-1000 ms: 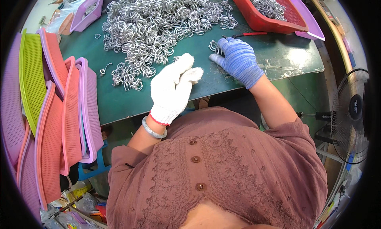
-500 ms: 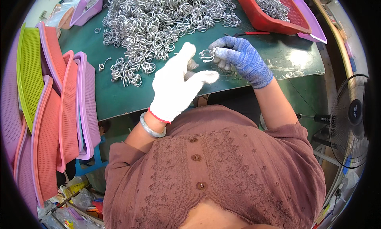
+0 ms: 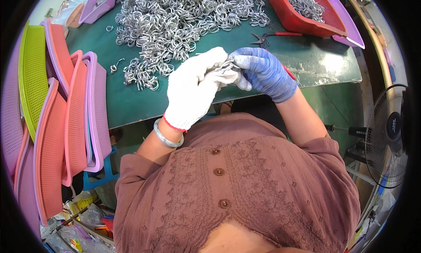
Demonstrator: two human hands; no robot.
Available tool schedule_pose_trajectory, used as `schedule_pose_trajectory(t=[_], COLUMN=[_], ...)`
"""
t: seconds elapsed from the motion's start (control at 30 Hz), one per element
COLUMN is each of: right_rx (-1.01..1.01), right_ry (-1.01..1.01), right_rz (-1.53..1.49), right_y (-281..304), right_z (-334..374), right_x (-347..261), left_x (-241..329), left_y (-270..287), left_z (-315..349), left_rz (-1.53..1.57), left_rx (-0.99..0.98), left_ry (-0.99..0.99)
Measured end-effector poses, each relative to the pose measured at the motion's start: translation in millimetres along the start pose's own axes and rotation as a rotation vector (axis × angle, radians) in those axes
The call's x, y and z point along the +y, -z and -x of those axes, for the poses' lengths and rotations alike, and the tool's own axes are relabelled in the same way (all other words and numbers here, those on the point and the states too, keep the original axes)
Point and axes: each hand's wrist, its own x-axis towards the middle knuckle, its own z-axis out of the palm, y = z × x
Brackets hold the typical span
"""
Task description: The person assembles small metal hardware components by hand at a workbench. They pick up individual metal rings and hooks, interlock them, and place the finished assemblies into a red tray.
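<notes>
In a white knitted glove, my left hand [image 3: 193, 84] is closed on a small silvery metal ring clip [image 3: 228, 66]. My right hand [image 3: 265, 71], gloved in blue, pinches the same clip from the other side, so both hands meet over the table's near edge. The fingers cover most of the clip. Beyond them, a big heap of similar metal ring clips [image 3: 171, 25] spreads over the green table [image 3: 307, 62]. Red-handled pliers [image 3: 280, 34] lie behind my right hand, and another red handle [image 3: 289, 72] shows beside that hand.
At the back right, a red basket [image 3: 298, 25] holding metal pieces overlaps a purple tray [image 3: 351, 33]. Stacked pink, purple and green perforated baskets [image 3: 52, 156] stand at the left. A purple bin [image 3: 97, 9] is at the back left. A black fan [image 3: 388, 134] stands at the right.
My left hand has closed from an open pose and come together with the right on the clip. The right hand has shifted slightly left, and more of the pliers shows.
</notes>
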Motion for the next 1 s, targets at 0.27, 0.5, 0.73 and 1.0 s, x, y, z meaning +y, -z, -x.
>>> schedule_pose_trajectory(t=[0.27, 0.5, 0.73, 1.0], right_rx=[-0.093, -0.161, -0.194, -0.137], right_ry=[-0.010, 0.043, 0.095, 0.181], right_rz=[-0.142, -0.235, -0.177, 0.012], right_y=[4, 7, 5, 4], right_z=[-3, -6, -4, -1], right_x=[9, 15, 9, 4], left_x=[15, 10, 18, 13], left_y=[6, 9, 8, 5], left_z=[-4, 1, 0, 1], left_rz=[0.188, 0.232, 0.002, -0.272], left_rx=[-0.005, 0.019, -0.014, 0.029], left_ry=[0.223, 0.241, 0.241, -0.002])
